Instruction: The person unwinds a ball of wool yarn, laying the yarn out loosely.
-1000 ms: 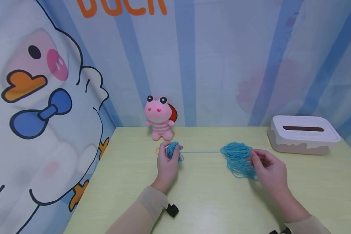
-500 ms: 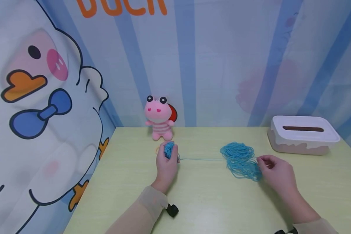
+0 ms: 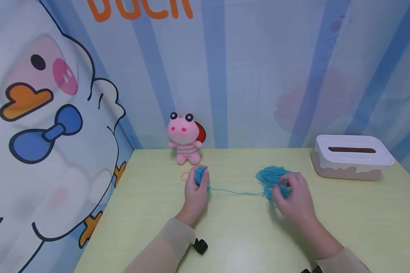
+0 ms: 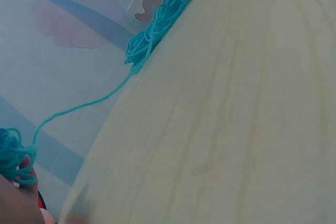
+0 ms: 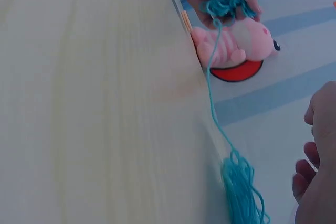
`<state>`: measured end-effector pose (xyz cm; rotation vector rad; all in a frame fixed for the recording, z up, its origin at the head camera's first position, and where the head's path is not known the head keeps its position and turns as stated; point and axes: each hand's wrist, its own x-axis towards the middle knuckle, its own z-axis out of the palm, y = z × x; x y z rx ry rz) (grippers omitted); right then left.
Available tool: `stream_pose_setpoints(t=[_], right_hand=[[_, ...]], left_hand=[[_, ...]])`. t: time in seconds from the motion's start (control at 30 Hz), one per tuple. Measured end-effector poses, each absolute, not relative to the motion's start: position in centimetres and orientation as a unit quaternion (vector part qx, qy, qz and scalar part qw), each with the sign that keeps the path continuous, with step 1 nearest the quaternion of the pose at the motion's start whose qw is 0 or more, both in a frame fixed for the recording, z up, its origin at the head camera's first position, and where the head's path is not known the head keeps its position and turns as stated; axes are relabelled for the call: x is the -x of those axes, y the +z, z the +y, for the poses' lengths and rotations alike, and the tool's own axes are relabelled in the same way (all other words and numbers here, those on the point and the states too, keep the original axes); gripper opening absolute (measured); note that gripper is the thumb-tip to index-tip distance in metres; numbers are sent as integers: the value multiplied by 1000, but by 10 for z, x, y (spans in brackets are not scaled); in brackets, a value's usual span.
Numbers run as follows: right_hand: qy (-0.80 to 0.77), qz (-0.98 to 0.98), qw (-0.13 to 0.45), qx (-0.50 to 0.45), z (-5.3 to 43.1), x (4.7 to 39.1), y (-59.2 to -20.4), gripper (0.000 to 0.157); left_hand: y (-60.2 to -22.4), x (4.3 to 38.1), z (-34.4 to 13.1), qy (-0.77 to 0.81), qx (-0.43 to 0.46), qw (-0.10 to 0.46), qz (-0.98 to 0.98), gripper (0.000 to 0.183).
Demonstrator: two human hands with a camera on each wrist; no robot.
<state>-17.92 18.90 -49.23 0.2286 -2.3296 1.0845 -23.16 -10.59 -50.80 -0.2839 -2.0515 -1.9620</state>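
In the head view my left hand (image 3: 196, 193) grips a small wound bundle of blue yarn (image 3: 199, 175), fingers and thumb curled round it. A single strand (image 3: 239, 192) droops from this bundle across to a looser pile of blue yarn (image 3: 270, 174) on the table. My right hand (image 3: 298, 199) is over the pile's right side, thumb and fingers bent and apart, covering part of it. The right wrist view shows a gap between the thumb and fingertips of the right hand (image 5: 321, 166), with no yarn in it, and the pile (image 5: 241, 192) off to one side.
A pink striped stuffed toy (image 3: 184, 138) stands at the table's back, behind my left hand. Beside that hand lies a thin orange ring (image 3: 184, 176). The white-lidded tissue box (image 3: 353, 157) is at the back right. A printed cloth (image 3: 249, 76) hangs behind the table.
My right hand first drew a strand rightward, then moved back left over the pile, its fingers now apart. The strand between bundle and pile has gone from taut to slack. My left hand keeps its grip.
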Motion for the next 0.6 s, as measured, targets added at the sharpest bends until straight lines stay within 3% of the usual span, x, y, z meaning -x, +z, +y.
stream_pose_setpoints(t=[0.17, 0.43, 0.6], right_hand=[[403, -878, 196, -170, 140, 182, -493, 17], [438, -876, 41, -198, 87, 198, -497, 54], [435, -881, 29, -186, 74, 203, -503, 47]], left_hand=[[-508, 231, -107, -679, 106, 131, -714, 20], [-510, 231, -107, -685, 127, 110, -709, 22], [-509, 231, -107, -685, 133, 112, -707, 30]])
